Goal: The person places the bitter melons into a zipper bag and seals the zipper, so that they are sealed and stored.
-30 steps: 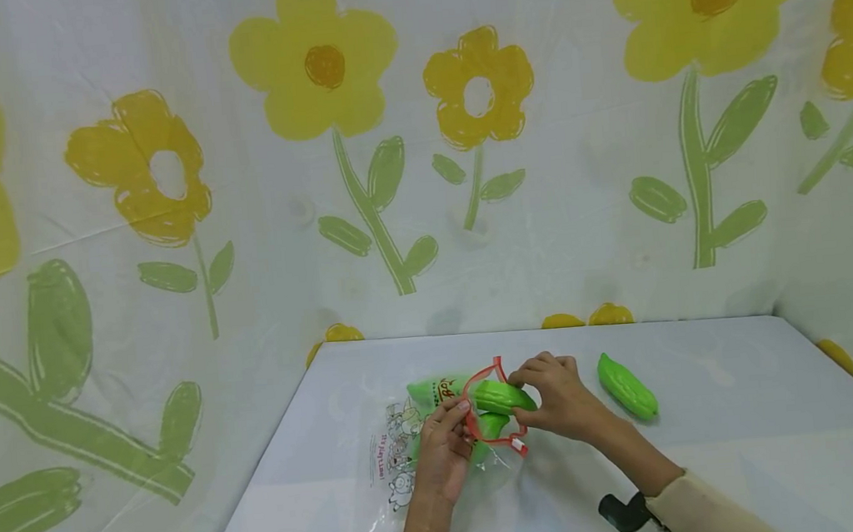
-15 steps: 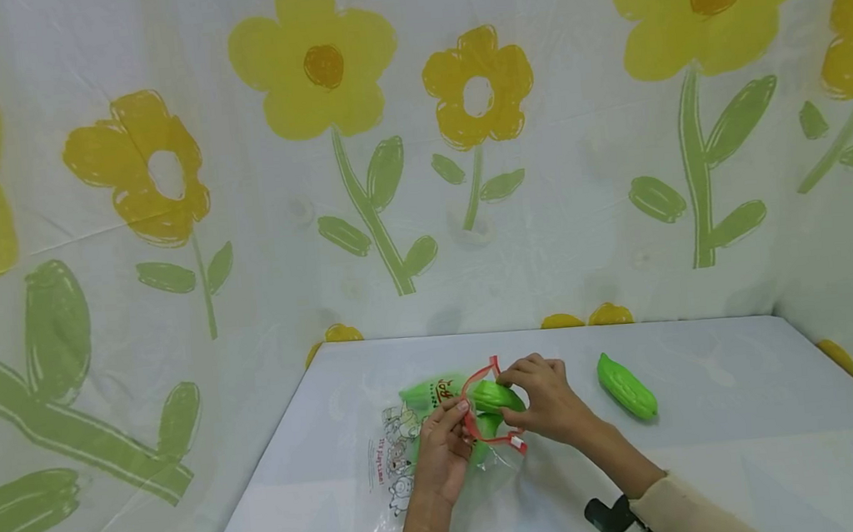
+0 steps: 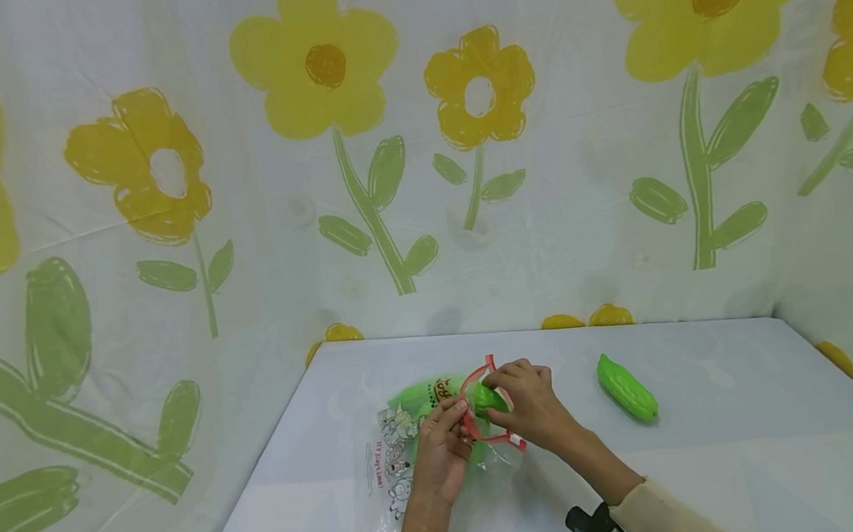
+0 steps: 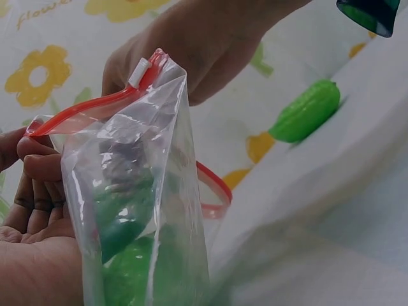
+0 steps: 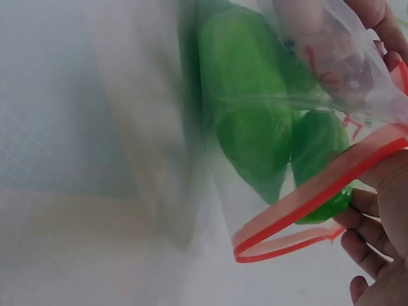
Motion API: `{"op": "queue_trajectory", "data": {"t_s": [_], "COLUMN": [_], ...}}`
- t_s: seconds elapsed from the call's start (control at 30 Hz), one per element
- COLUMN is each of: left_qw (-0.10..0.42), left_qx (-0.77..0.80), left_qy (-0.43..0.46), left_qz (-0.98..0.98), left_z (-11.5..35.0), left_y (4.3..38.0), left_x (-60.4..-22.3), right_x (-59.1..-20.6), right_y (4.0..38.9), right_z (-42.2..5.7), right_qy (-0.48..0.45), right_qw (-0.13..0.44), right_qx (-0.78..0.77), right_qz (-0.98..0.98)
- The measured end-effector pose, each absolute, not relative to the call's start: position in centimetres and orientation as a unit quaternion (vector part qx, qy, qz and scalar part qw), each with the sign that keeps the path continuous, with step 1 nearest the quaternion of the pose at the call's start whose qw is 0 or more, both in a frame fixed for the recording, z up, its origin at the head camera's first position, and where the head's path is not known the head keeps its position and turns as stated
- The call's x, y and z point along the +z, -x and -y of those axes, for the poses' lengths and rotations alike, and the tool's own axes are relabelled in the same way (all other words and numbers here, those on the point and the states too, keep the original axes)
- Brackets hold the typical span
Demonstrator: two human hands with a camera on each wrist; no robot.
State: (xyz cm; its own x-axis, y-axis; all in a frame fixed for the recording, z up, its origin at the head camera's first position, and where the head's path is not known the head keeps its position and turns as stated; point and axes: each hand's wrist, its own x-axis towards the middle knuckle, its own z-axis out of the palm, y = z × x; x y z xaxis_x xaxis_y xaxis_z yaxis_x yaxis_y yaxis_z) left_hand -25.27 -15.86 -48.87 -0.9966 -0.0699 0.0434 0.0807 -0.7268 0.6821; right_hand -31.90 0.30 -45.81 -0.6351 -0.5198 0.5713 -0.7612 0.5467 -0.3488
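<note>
My left hand (image 3: pixel 440 457) pinches the red zip edge of a clear printed zip bag (image 3: pixel 399 467), keeping its mouth agape. My right hand (image 3: pixel 529 400) holds the end of a green bitter melon (image 3: pixel 488 396) at that mouth, its far part inside the bag. Through the plastic in the right wrist view, another bitter melon (image 5: pixel 245 108) lies beside the held one (image 5: pixel 319 143). The white slider (image 4: pixel 139 73) sits at one end of the red zip (image 4: pixel 89 113).
One more bitter melon (image 3: pixel 627 388) lies on the white table (image 3: pixel 709 411), right of my right hand. A flower-printed cloth (image 3: pixel 567 146) hangs behind the table and along its sides.
My right hand has moved left, pushing the held bitter melon deeper into the bag; less of it shows outside. My left hand stays at the zip edge. The loose bitter melon has not moved.
</note>
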Motion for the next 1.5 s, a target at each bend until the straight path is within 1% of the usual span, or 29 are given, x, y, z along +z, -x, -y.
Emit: {"op": "queue_trajectory", "data": {"t_s": [0.13,0.27,0.47,0.63,0.97,1.33,1.5], "left_qw": [0.041,0.041,0.044,0.047,0.047,0.042,0.040], "left_qx": [-0.929,-0.930,-0.929,-0.926,-0.929,-0.931,-0.933], "left_qy": [0.007,0.006,0.010,0.014,0.003,-0.003,-0.001], "left_qz": [0.367,0.365,0.368,0.373,0.368,0.362,0.358], "left_z": [15.8,15.8,16.0,16.0,15.9,15.9,15.9], "left_y": [25.2,25.3,25.3,25.4,25.3,25.5,25.5], "left_x": [-48.9,-49.0,-49.0,-48.9,-49.0,-49.2,-49.3], "right_x": [-45.5,-44.6,-43.9,-44.1,-45.1,-46.5,-47.1], "right_y": [31.6,31.4,31.7,32.1,32.4,32.6,32.7], "right_z": [-0.7,-2.1,-5.1,-8.1,-12.9,-17.0,-17.9], "right_qy": [-0.367,-0.364,-0.352,-0.327,-0.273,-0.190,-0.164], "right_qw": [0.202,0.202,0.227,0.251,0.273,0.237,0.202], "right_qx": [0.294,0.292,0.275,0.250,0.196,0.149,0.132], "right_qz": [0.859,0.861,0.865,0.876,0.901,0.941,0.957]}}
